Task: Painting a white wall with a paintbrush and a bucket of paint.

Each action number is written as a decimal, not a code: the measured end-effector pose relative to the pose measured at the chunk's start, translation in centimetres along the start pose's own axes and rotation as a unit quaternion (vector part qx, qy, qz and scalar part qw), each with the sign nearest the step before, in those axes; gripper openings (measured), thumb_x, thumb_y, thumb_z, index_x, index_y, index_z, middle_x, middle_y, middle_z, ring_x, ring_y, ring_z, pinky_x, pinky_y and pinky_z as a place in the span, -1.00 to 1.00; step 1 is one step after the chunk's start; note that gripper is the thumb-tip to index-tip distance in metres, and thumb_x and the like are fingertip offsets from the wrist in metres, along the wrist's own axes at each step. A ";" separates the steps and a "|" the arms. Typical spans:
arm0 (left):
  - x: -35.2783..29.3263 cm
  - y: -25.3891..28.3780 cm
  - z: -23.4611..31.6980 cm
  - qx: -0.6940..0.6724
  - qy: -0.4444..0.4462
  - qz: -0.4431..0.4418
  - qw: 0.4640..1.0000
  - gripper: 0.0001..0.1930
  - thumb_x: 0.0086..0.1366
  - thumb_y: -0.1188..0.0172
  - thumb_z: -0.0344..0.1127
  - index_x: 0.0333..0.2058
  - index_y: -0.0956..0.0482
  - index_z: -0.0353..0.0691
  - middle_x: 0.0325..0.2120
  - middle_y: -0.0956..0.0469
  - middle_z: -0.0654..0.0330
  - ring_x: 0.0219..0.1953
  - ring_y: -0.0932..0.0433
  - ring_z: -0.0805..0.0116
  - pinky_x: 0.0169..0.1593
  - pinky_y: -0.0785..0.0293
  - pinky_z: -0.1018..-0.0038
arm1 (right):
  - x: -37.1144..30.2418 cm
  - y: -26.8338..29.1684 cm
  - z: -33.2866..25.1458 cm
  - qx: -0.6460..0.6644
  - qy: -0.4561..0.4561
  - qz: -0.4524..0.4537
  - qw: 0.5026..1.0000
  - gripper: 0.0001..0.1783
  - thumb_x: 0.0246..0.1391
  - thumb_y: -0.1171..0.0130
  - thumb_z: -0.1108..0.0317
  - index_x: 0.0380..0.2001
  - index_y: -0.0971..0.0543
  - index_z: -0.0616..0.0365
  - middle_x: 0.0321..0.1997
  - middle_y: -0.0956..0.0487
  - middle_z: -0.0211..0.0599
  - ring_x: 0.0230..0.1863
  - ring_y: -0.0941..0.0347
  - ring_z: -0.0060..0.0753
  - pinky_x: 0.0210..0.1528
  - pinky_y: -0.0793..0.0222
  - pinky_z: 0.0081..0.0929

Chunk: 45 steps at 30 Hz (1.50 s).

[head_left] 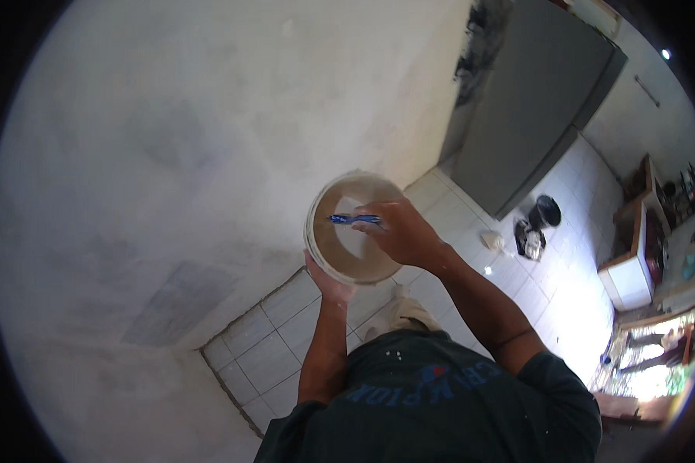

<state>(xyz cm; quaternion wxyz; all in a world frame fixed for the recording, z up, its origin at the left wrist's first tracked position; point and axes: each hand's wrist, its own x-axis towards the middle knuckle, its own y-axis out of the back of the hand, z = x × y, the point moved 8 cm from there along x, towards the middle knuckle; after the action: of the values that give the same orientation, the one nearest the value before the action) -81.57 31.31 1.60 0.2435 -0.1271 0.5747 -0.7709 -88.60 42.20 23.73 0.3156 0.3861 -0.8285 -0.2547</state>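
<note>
A round whitish bucket (312, 245) is held up before my body, close to the plastered wall. My left hand (330, 282) supports it from its lower left side, fingers against the outer wall and partly hidden beneath. Over the bucket's mouth, my right hand (398, 230) is closed on a slim blue-handled tool (351, 219). The tool lies roughly level and points left; what its working end looks like cannot be made out. Inside the bucket are beige-grey walls and a pale white patch (355, 241), partly covered by my right hand.
The patchy grey-white wall (170, 116) fills the left side. A tall grey panel (529, 100) stands at the upper right. On the tiled floor (270, 351) sit a black bucket (546, 211) and a dark bag (530, 242). A counter (632, 266) and a bright doorway (656, 355) lie farther right.
</note>
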 end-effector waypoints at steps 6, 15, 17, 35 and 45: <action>-2.2 7.0 4.4 -0.052 -0.066 0.007 0.996 -0.37 0.51 0.24 0.20 0.37 -0.26 -0.04 0.31 -0.35 0.23 0.33 -0.32 0.18 0.38 -0.25 0.13 | 1.2 1.0 -1.6 0.132 -0.079 0.018 0.988 -0.74 0.20 -0.31 0.36 -0.15 -0.67 0.37 -0.32 -0.71 -0.15 -0.29 -0.64 -0.46 -0.17 -0.58 -0.41; -8.9 6.7 10.4 -0.086 -0.163 0.036 0.982 -0.38 0.49 0.25 0.19 0.34 -0.31 -0.03 0.30 -0.37 0.25 0.32 -0.34 0.18 0.37 -0.27 0.15 | -0.5 -9.8 7.1 0.663 -0.314 -0.045 0.678 -0.69 0.27 -0.13 0.43 -0.07 -0.54 0.54 -0.15 -0.59 -0.02 -0.10 -0.63 -0.19 0.02 -0.63 -0.55; -10.3 6.9 11.8 -0.088 -0.184 0.033 0.978 -0.37 0.49 0.25 0.21 0.35 -0.29 -0.01 0.32 -0.35 0.25 0.35 -0.31 0.16 0.39 -0.25 0.13 | -0.8 -11.7 6.9 0.665 -0.322 -0.078 0.669 -0.69 0.26 -0.12 0.43 -0.06 -0.54 0.52 -0.14 -0.60 0.00 -0.13 -0.64 -0.20 0.00 -0.64 -0.57; -11.0 10.8 16.5 -0.136 -0.247 0.091 0.955 -0.17 0.32 0.05 0.38 0.41 -0.17 0.02 0.43 -0.14 0.12 0.44 -0.03 -0.12 0.39 0.07 -0.28 | 9.7 -18.7 7.7 0.670 -0.200 -0.312 0.643 -0.43 -0.03 0.03 0.50 0.09 -0.46 0.58 -0.16 -0.54 -0.14 -0.45 -0.29 -0.51 -0.39 -0.31 -0.58; -9.4 8.2 19.8 -0.117 -0.337 0.125 0.926 -0.21 0.34 -0.04 0.30 0.41 -0.17 0.01 0.44 -0.11 0.10 0.47 0.00 -0.08 0.39 0.06 -0.29 | 14.6 -28.3 32.8 0.581 -0.434 -0.111 0.680 -0.84 0.26 0.10 0.31 -0.27 -0.38 0.16 -0.46 -0.42 -0.35 -0.62 -0.21 -0.61 -0.66 -0.13 -0.60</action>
<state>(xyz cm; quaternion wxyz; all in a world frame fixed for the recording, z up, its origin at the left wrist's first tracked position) -62.33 18.06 0.70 0.5002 -0.3343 0.5563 -0.5732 -105.96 20.13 -12.33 -0.3975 0.4269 -0.8053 0.1057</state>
